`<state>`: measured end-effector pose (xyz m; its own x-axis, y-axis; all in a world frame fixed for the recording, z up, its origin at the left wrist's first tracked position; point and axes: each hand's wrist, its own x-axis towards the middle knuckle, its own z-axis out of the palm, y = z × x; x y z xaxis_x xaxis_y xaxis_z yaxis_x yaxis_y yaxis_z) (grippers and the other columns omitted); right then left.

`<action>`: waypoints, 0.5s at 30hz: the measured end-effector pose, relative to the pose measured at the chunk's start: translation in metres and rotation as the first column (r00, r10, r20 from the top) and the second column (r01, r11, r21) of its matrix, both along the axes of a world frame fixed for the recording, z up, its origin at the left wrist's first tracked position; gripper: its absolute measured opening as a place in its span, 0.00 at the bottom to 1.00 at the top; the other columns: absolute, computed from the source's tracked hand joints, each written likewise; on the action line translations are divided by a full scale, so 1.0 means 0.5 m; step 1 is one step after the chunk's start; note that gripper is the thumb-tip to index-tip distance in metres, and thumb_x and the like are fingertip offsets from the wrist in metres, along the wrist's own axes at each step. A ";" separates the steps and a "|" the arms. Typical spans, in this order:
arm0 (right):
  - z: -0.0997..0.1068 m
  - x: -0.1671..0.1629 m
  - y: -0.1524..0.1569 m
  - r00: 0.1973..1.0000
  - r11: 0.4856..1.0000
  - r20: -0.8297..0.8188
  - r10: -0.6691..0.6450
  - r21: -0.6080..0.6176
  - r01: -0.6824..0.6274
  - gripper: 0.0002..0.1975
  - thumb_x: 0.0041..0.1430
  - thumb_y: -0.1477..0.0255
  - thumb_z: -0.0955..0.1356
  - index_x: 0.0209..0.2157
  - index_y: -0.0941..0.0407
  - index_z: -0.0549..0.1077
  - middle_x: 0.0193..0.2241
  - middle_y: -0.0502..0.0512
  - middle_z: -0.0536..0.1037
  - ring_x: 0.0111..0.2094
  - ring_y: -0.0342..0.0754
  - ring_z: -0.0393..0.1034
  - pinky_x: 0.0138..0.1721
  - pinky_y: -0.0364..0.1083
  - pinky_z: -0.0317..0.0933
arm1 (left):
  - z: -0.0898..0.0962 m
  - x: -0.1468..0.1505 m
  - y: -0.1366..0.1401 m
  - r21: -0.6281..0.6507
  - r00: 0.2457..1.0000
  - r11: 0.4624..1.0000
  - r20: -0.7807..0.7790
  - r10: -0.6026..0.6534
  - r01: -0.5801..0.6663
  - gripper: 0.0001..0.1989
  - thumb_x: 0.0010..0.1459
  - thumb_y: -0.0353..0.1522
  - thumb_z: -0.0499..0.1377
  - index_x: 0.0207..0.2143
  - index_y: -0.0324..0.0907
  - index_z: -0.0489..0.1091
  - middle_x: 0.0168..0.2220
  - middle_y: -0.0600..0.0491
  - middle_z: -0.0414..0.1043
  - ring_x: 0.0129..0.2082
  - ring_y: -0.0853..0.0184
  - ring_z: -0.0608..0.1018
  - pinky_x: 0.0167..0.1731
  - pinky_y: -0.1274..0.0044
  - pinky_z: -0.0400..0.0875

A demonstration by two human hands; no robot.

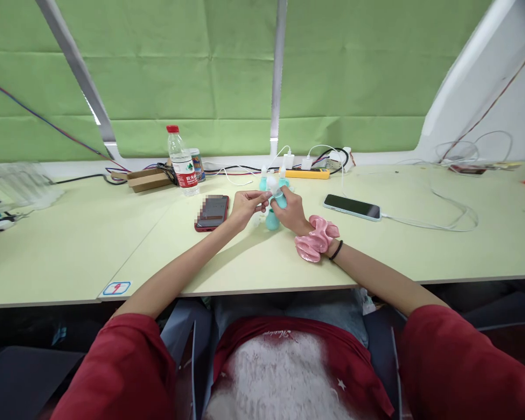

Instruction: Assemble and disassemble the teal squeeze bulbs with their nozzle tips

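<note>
My right hand [291, 211] is wrapped round a teal squeeze bulb [280, 199], above the middle of the table. My left hand [250, 207] is closed in a pinch beside it, its fingertips at a rounded, translucent white piece [272, 184] over the bulb. Whether that piece is joined to the bulb I cannot tell. Another teal bulb [272, 220] sits on the table just below my hands. Behind them stand more teal bulbs with pale pointed tips [263, 178], partly hidden by my fingers.
Left of my hands lies a red-cased phone [212, 213], with a water bottle [184, 163], a can [197, 163] and a cardboard box [149, 179] behind. A yellow tool [306, 173] and chargers [307, 163] lie at the back. On the right is a cabled phone [352, 206].
</note>
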<state>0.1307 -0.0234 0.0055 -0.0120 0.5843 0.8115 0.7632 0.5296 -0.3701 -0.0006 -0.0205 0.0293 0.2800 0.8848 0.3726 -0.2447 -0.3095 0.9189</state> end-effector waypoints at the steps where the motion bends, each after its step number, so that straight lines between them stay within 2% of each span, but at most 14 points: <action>1: -0.001 0.000 0.001 1.000 1.000 0.009 -0.016 -0.004 0.017 0.03 0.48 0.70 0.59 0.25 0.55 0.58 0.19 0.49 0.65 0.21 0.45 0.60 0.24 0.42 0.52 | 0.000 0.002 -0.003 0.001 1.000 1.000 0.005 0.023 -0.023 0.14 0.37 0.37 0.64 0.21 0.33 0.72 0.18 0.54 0.64 0.18 0.76 0.66 0.18 0.81 0.61; 8: -0.001 -0.005 0.002 0.992 0.993 0.058 -0.109 -0.035 0.111 0.07 0.49 0.69 0.59 0.31 0.57 0.61 0.23 0.55 0.70 0.25 0.50 0.63 0.23 0.43 0.50 | 0.000 0.012 -0.019 0.024 0.978 0.979 0.053 0.200 -0.202 0.13 0.37 0.36 0.64 0.20 0.33 0.72 0.15 0.55 0.65 0.14 0.78 0.64 0.17 0.81 0.59; 15: 0.003 -0.010 -0.003 0.995 0.994 0.046 -0.087 -0.059 0.089 0.06 0.50 0.69 0.58 0.30 0.56 0.60 0.21 0.53 0.69 0.22 0.49 0.62 0.22 0.43 0.50 | 0.006 0.018 -0.029 0.064 0.959 0.960 0.099 0.266 -0.273 0.10 0.36 0.33 0.64 0.21 0.34 0.73 0.14 0.56 0.67 0.14 0.78 0.64 0.16 0.82 0.59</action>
